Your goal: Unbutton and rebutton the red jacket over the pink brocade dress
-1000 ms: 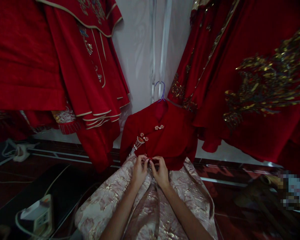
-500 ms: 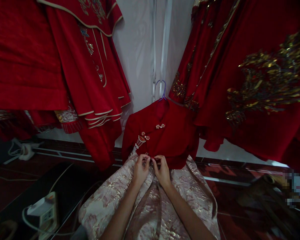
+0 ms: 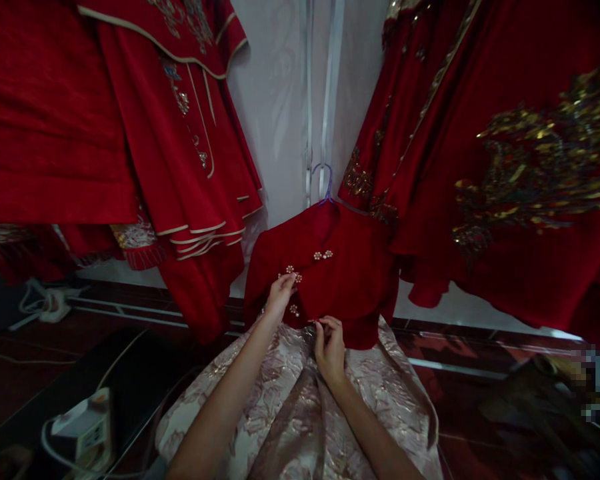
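A small red jacket [image 3: 345, 273] hangs on a purple hanger [image 3: 324, 183] against a white wall, over a pale pink and gold brocade skirt [image 3: 285, 413]. Pearl clasps [image 3: 323, 255] run down its slanted front. My left hand [image 3: 280, 297] is raised onto the jacket's front, fingers closed on the tasselled clasp, which it mostly hides. My right hand [image 3: 330, 343] pinches the jacket's lower hem, fingers curled on the red cloth.
Large red embroidered garments hang at the left [image 3: 130, 133] and right [image 3: 505, 167], crowding the small jacket. A white power strip [image 3: 80, 430] with cable lies at the lower left on a dark surface. A dark reddish floor [image 3: 480, 360] lies beyond.
My left hand has left the hem and moved up to the tasselled clasp. My right hand stays at the hem, shifted slightly right and down.
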A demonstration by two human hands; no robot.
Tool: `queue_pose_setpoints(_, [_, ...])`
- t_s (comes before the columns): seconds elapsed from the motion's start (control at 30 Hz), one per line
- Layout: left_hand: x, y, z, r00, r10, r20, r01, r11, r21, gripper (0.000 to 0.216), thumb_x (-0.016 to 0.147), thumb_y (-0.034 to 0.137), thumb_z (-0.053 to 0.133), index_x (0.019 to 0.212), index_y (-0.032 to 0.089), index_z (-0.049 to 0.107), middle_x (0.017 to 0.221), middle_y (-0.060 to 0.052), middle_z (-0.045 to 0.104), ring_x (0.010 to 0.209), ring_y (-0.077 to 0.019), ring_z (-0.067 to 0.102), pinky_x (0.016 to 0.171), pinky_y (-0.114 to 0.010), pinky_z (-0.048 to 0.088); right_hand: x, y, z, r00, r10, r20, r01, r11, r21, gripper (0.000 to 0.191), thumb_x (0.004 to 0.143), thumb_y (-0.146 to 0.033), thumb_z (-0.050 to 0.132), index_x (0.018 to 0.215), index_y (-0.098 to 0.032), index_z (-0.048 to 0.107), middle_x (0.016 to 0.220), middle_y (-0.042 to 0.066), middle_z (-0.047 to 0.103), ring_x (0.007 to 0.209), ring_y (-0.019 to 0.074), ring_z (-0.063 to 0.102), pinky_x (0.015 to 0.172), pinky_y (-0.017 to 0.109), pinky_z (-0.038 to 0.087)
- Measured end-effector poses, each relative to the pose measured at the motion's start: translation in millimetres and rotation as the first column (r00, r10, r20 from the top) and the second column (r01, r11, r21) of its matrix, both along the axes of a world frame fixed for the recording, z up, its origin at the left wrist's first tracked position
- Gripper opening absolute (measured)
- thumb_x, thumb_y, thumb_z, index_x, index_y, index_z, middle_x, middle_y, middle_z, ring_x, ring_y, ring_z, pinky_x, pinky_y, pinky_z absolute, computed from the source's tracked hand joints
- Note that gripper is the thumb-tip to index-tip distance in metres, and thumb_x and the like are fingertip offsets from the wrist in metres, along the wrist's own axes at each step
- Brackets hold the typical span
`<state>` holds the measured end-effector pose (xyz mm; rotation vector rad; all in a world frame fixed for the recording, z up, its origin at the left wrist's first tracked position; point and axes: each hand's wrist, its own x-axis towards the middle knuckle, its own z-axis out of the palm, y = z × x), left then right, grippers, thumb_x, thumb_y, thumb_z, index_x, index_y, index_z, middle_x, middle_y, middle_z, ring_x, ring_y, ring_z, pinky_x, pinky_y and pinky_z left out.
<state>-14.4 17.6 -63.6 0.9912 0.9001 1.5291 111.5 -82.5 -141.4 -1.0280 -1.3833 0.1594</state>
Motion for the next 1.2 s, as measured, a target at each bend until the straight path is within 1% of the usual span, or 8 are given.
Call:
queue_pose_setpoints(0.2, [6.3,-1.6,-6.0,0.989,0.146,-0.004,-0.146,0.989,-0.036,0.027,0.062,0.034,0.072,0.079,0.014,0.063,0.086,-0.007,0.068,0.077,-0.0132,0.062,0.073,-0.026,0.047,0.6,0.8,0.5,0.999,0.050,0.000,-0.050,0.997,-0.060,0.012,0.089,-0.020,0.047,0.101,-0.019,0.048,0.096,0.006,0.051,0.085,0.0151,0.051,0.075,0.030,0.044])
queue_pose_setpoints(0.37, [13.2,0.3,14.1,0.940,-0.111,-0.322,0.106,0.994,-0.033,0.024,0.075,0.036,0.058,0.082,0.015,0.066,0.081,-0.006,0.068,0.070,-0.0143,0.062,0.065,-0.025,0.047,1.0,0.8,-0.8,0.998,0.059,-0.025,-0.061,0.994,-0.088,0.012,0.090,-0.021,0.046,0.102,-0.019,0.047,0.097,0.006,0.050,0.084,0.0152,0.051,0.075,0.030,0.043])
queue_pose_setpoints(0.43, [16.1,1.9,33.5,0.850,-0.067,-0.523,0.157,0.979,0.129,0.019,0.076,0.030,0.056,0.084,0.015,0.065,0.082,-0.005,0.067,0.070,-0.0133,0.061,0.067,-0.025,0.048,0.8,1.1,-1.2,0.998,0.057,-0.034,-0.060,0.994,-0.096,0.012,0.090,-0.021,0.046,0.102,-0.019,0.047,0.097,0.006,0.050,0.083,0.0152,0.051,0.074,0.030,0.043])
queue_pose_setpoints(0.57, [21.6,6.7,75.4,0.551,0.321,-0.771,0.177,0.857,0.484,0.018,0.082,0.024,0.052,0.095,0.021,0.062,0.095,-0.004,0.060,0.080,-0.0133,0.057,0.073,-0.027,0.047,0.7,1.1,0.9,0.998,0.054,-0.036,-0.057,0.994,-0.099,0.013,0.089,-0.022,0.047,0.102,-0.019,0.047,0.095,0.005,0.050,0.078,0.0144,0.051,0.070,0.029,0.043])
queue_pose_setpoints(0.7, [29.1,12.0,96.6,0.209,0.538,-0.817,0.326,0.749,0.577,0.018,0.084,0.030,0.051,0.097,0.022,0.060,0.100,-0.007,0.052,0.095,-0.0191,0.050,0.078,-0.032,0.045,1.3,-1.8,3.0,0.998,0.041,-0.053,-0.045,0.995,-0.091,0.013,0.089,-0.022,0.048,0.101,-0.019,0.049,0.092,0.004,0.050,0.073,0.0133,0.049,0.067,0.028,0.042])
queue_pose_setpoints(0.87, [37.4,18.6,99.3,0.076,0.666,-0.742,0.425,0.652,0.629,0.015,0.087,0.028,0.045,0.092,0.018,0.056,0.097,-0.007,0.053,0.093,-0.0198,0.048,0.088,-0.039,0.041,1.3,-3.9,6.7,1.000,-0.002,-0.007,0.002,0.997,-0.071,0.013,0.086,-0.022,0.051,0.098,-0.018,0.050,0.089,0.004,0.050,0.074,0.0136,0.049,0.068,0.029,0.042])
queue_pose_setpoints(1.07, [33.6,26.0,102.3,-0.003,0.805,-0.593,0.581,0.484,0.654,0.017,0.087,0.019,0.041,0.097,0.017,0.055,0.087,-0.004,0.054,0.089,-0.0168,0.052,0.107,-0.043,0.027,12.1,20.1,80.1,0.989,-0.109,-0.104,0.121,0.986,0.115,0.009,0.085,-0.022,0.051,0.093,-0.018,0.049,0.093,0.006,0.050,0.089,0.0168,0.050,0.080,0.034,0.043])
queue_pose_setpoints(1.2, [26.7,32.1,107.5,-0.026,0.811,-0.585,0.609,0.477,0.634,0.025,0.089,0.017,0.035,0.104,0.016,0.055,0.088,-0.005,0.058,0.085,-0.0159,0.055,0.108,-0.043,0.025,10.6,54.8,150.6,0.995,-0.009,-0.104,0.028,0.983,0.182,0.017,0.088,-0.029,0.046,0.101,-0.019,0.048,0.111,0.011,0.052,0.108,0.0186,0.049,0.096,0.039,0.038])
